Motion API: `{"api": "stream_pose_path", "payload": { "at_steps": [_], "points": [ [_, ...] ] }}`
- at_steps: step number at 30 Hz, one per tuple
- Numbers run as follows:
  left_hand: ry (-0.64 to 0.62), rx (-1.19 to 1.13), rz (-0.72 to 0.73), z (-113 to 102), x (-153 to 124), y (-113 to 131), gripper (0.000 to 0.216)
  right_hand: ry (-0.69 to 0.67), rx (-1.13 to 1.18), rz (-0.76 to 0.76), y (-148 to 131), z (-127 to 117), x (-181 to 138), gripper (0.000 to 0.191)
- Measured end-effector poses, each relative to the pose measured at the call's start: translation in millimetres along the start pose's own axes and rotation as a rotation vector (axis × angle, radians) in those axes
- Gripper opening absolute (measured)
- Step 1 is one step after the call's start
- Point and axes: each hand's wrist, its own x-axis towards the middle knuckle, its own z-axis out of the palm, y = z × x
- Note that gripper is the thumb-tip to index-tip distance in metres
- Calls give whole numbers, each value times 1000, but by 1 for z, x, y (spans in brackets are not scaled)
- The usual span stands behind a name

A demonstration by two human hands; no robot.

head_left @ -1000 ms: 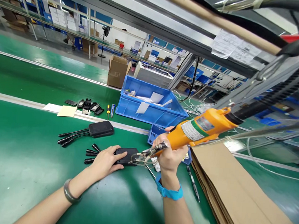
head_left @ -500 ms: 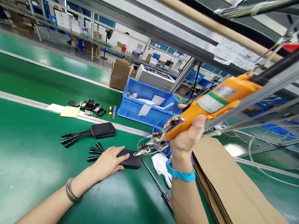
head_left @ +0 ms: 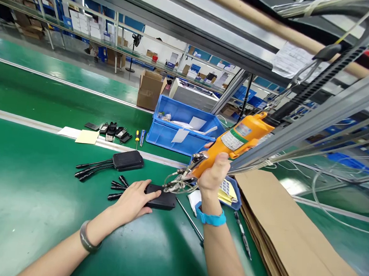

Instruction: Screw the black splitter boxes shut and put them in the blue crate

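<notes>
My left hand point(head_left: 132, 201) holds a flat black box point(head_left: 165, 199) down on the green bench, its thumb lying across the top. Several short black cables with thick plug ends point(head_left: 115, 196) stick out beyond that hand. My right hand point(head_left: 213, 175) is wrapped around an orange electric screwdriver point(head_left: 232, 143), which hangs from a black cord. The driver's tip end, surrounded by thin looped wires, is at the top of the black box; whether it touches a screw I cannot make out. A second black box with cables point(head_left: 128, 159) lies farther back.
A blue crate point(head_left: 172, 137) stands behind, near a small yellow screwdriver point(head_left: 137, 136) and small black parts point(head_left: 113, 129). A long metal rod point(head_left: 190, 219) lies beside my right forearm. Stacked cardboard point(head_left: 291, 228) and a pen-like tool point(head_left: 243, 237) are at the right.
My right hand and the orange screwdriver have moved left, with the driver more upright. The blue tray and pen-like tool have come into sight. My left hand stays on the box.
</notes>
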Motion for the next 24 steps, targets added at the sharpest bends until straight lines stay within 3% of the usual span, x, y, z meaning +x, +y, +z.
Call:
{"api": "stream_pose_path", "payload": {
  "at_steps": [8, 12, 19, 21, 24],
  "points": [
    [-88, -22, -58, -4, 4, 1, 66, -82, 78, 46, 8, -2, -4, 54],
    [-73, -10, -53, -6, 3, 1, 66, -43, 72, 43, 6, -3, -10, 54],
    [-2, 44, -89, 7, 5, 13, 69, 93, 56, -138, -49, 15, 7, 54],
    [-12, 57, -94, 10, 7, 14, 70, 89, 75, -190, -64, 26, 14, 51],
    [-25, 49, -91, 10, 6, 13, 64, 26, 95, -148, -67, 43, 14, 48]
  ]
}}
